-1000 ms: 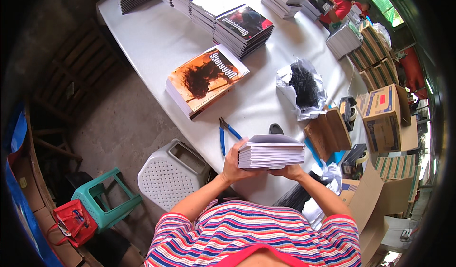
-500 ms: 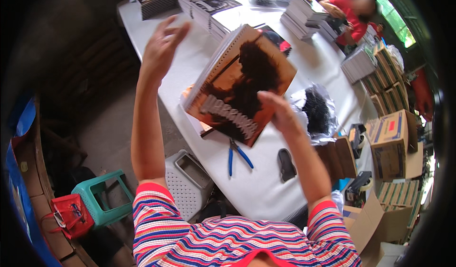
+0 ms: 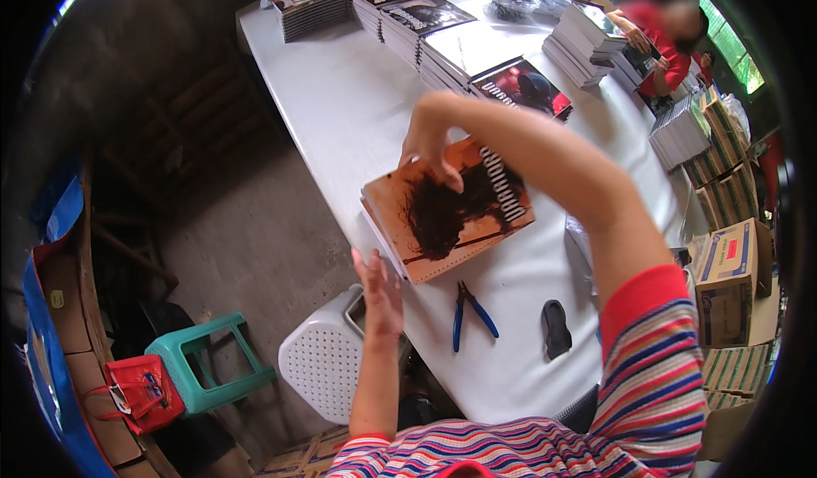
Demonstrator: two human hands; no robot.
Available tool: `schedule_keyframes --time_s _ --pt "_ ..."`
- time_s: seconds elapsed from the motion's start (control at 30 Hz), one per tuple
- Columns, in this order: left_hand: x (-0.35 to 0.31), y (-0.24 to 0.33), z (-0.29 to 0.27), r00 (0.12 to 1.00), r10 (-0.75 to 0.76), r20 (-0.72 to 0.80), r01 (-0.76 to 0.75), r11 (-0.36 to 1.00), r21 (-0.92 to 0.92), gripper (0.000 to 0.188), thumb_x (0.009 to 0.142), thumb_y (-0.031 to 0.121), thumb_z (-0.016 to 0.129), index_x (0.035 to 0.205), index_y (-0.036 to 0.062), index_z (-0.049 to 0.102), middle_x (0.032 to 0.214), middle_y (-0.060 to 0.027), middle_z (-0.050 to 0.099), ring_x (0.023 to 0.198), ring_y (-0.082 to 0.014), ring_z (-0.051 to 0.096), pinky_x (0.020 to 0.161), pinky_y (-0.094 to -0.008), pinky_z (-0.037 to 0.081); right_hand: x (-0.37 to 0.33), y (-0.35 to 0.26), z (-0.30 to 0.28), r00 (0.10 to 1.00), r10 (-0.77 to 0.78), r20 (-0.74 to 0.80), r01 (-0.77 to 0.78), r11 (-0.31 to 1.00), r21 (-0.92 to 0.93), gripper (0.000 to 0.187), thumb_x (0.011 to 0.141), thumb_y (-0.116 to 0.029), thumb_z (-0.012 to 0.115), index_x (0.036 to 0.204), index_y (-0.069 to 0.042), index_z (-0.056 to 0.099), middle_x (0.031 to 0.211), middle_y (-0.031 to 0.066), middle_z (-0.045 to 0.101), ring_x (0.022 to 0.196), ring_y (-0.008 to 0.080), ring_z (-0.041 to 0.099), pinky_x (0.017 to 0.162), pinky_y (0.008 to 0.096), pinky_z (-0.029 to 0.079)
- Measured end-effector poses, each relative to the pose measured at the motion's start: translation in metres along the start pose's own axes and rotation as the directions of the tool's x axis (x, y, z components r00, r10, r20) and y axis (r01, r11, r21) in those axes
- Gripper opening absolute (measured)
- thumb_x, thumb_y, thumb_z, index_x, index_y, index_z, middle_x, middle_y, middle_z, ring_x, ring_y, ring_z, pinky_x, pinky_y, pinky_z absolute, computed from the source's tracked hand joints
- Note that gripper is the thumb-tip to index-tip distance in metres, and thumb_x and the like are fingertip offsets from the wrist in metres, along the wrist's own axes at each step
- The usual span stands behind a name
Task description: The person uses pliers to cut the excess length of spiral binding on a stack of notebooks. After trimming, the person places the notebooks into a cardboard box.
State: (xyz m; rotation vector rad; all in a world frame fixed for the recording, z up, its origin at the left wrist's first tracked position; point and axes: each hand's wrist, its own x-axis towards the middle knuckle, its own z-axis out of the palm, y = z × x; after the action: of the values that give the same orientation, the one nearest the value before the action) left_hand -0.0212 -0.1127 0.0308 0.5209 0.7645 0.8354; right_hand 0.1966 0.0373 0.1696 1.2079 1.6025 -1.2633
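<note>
An orange-brown notebook [image 3: 494,233] with a dark figure on its cover lies at the left edge of the white table, over other sheets. A row of punched holes runs along its near edge. My right hand [image 3: 432,146] reaches across and grips its far edge, thumb on the cover and fingers partly hidden behind. Beside the near left corner, my left hand [image 3: 379,298] is open, its fingers apart and pointing up; whether it touches the pages I cannot tell. Blue-handled pliers [image 3: 471,318] and a black oblong object [image 3: 557,329] lie nearer to me.
Notebook stacks [image 3: 417,27] stand along the far side of the table [image 3: 328,95]. A co-worker in red [image 3: 659,48] handles books at the far right. Cardboard boxes [image 3: 723,287] line the right. A white stool [image 3: 323,355] and a green stool [image 3: 208,367] stand left.
The notebook has been turned and lowered to the table. My left hand has come down from the far left to its near corner. My right hand has moved to its far edge.
</note>
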Motion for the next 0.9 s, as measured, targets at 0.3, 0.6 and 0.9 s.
schedule_keyframes --time_s 0.3,0.6,0.9 --pt "0.024 -0.018 0.024 0.994 0.009 -0.109 -0.005 0.999 0.036 0.107 0.076 0.026 0.070 0.142 0.0005 -0.010 0.144 -0.0164 0.021 0.129 -0.0246 0.029 0.108 -0.0353 0.020 0.033 -0.014 0.006 0.935 0.141 -0.325 -0.270 0.879 -0.394 0.090 0.040 -0.015 0.085 0.123 -0.015 0.050 0.113 0.0093 0.058 0.103 0.0274 0.057 0.089 0.0431 0.044" --pt "-0.001 0.000 0.034 0.822 0.564 -0.080 -0.465 0.745 0.478 0.064 0.089 0.033 0.055 0.136 0.0048 0.021 0.136 -0.0136 0.030 0.120 -0.0274 0.042 0.106 -0.0436 0.026 -0.165 -0.039 0.228 0.702 0.022 -0.711 -0.284 0.925 -0.252 0.036 0.075 -0.009 0.056 0.110 -0.011 0.054 0.103 0.0110 0.057 0.102 0.0294 0.057 0.082 0.0428 0.047" --pt "-0.217 -0.038 0.215 0.224 0.404 0.887 -0.666 0.728 -0.164 0.053 0.084 0.024 0.064 0.122 -0.0042 0.039 0.127 -0.0214 0.043 0.121 -0.0314 0.044 0.103 -0.0422 0.032 -0.336 -0.235 0.642 -0.086 0.890 -0.448 -0.322 0.401 0.858 0.065 0.067 -0.020 0.074 0.126 -0.010 0.048 0.115 0.0157 0.056 0.109 0.0333 0.051 0.094 0.0408 0.041"
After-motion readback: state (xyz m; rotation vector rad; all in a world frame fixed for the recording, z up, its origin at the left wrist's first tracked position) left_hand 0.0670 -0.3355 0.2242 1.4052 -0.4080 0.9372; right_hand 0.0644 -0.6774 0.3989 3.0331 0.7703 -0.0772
